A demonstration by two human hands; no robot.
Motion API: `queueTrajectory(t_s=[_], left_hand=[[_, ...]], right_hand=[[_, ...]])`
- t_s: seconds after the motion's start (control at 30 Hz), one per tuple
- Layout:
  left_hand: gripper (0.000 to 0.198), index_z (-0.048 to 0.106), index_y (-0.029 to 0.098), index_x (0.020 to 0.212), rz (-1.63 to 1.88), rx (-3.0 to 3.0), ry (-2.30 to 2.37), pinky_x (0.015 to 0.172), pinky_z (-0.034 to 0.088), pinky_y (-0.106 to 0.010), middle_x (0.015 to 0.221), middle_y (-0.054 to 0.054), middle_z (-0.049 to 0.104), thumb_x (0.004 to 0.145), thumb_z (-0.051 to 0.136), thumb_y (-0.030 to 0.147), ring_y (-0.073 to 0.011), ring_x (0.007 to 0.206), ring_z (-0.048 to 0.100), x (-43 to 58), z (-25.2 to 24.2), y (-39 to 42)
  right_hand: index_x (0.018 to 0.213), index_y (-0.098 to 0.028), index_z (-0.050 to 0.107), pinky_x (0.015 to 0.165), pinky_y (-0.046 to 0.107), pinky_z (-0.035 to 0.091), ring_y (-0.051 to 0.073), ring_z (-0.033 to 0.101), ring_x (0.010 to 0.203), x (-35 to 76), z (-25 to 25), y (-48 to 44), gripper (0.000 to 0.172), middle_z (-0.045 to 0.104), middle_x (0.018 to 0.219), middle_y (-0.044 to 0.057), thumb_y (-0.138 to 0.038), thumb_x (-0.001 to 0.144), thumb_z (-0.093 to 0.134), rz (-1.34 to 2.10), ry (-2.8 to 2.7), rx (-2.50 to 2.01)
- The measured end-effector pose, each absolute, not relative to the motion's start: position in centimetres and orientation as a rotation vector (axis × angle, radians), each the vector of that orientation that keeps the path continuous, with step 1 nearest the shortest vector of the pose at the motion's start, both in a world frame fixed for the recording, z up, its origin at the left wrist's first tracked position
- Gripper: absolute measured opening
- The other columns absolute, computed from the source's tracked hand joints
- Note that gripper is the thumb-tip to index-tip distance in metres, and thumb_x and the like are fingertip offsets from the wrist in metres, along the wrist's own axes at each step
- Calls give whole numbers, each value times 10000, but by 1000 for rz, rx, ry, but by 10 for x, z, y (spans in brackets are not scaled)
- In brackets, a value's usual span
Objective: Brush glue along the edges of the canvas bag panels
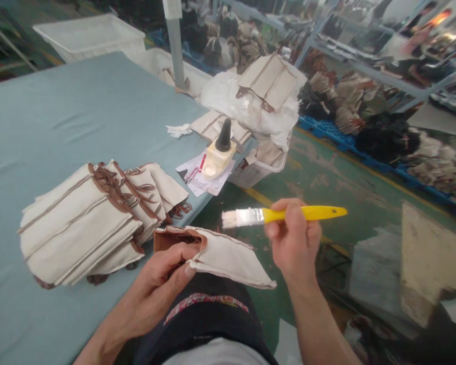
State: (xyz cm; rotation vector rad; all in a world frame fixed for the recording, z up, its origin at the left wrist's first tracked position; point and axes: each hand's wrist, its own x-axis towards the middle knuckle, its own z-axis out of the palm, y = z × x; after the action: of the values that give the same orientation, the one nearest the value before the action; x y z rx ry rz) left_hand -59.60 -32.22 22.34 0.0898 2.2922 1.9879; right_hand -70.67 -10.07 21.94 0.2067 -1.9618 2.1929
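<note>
My left hand (167, 276) grips a cream canvas piece with brown trim (228, 256) at its open brown edge, holding it over my lap by the table's near edge. My right hand (292, 238) holds a yellow-handled brush (285, 215) level, its white bristles pointing left above the canvas piece. A stack of similar cream canvas pieces (95, 218) lies on the blue-grey table (61, 116) just left of my left hand. A cream glue bottle with a black nozzle (219, 152) stands on papers at the table's corner.
A white bin (89, 35) stands beyond the table's far edge. More canvas pieces (269, 78) rest on white plastic bags past the glue bottle. Shelving and dark piles of goods line the right side; a green floor lies below.
</note>
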Motion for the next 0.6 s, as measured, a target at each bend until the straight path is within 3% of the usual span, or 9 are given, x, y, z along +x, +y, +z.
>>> queueTrajectory(t_s=[0.27,0.43,0.6], left_hand=[[304,874,238,1086,2003,36,2364,727,548,-213,911,-54,844,1048,669,459,-181,765,728,-595,216,-319],[322,880,250,1092,2016,88,2447,797,563,-252,981,-73,853,1052,653,475,-196,789,716,-596,217,-316],[298,871,249,1132,1995,109,2481,857,564,-265,1021,-78,851,1075,625,407,-206,843,730,-596,217,-313]], right_hand=[[1027,-250,739,479,183,465,83,565,473,-658,228,-100,155,628,628,-58,-334,1093,627,2249,-1975,655],[958,-222,729,468,218,461,96,522,440,-660,223,-105,215,598,599,-55,-350,1089,616,2127,-2128,719],[913,-218,704,424,205,450,107,547,427,-667,231,-109,291,591,564,-55,-425,1095,609,2086,-2029,487]])
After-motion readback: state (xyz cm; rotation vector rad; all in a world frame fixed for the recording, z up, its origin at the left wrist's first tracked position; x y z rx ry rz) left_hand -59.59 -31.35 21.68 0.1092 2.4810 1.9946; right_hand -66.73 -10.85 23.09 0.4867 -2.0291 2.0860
